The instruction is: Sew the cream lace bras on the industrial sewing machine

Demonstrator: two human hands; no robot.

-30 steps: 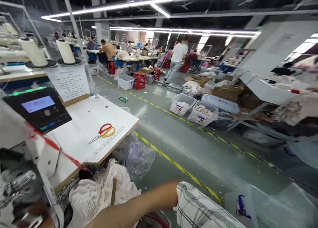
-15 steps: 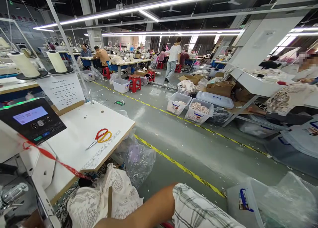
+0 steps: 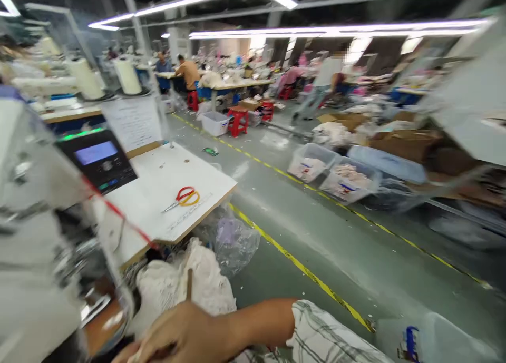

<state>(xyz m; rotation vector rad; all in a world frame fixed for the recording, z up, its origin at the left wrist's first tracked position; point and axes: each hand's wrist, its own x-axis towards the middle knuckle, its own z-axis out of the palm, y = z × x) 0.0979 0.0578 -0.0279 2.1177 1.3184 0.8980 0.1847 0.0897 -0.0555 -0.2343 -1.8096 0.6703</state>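
Note:
My right hand [image 3: 177, 334] lies low at the bottom edge, reaching left from a plaid sleeve [image 3: 328, 339] toward the sewing machine [image 3: 35, 221]. Its fingers curl downward, but blur and the frame edge hide what, if anything, they hold. Just above the hand is a heap of white lace fabric [image 3: 205, 284] with a thin brown stick standing in it. Red and yellow scissors [image 3: 184, 197] rest on the white work table [image 3: 158, 168]. My left hand is out of view.
A control panel [image 3: 98, 160] and a red ribbon [image 3: 118, 213] are on the machine. A plastic bag [image 3: 233, 242] hangs below the table. Yellow floor tape [image 3: 300, 268] edges the aisle. Fabric bins [image 3: 312, 163] stand across it, another bin [image 3: 435, 342] near right. People work at far tables.
The view has swung and blurred. My right hand, earlier hidden below the frame with only the forearm showing, now appears at the bottom edge beside the machine.

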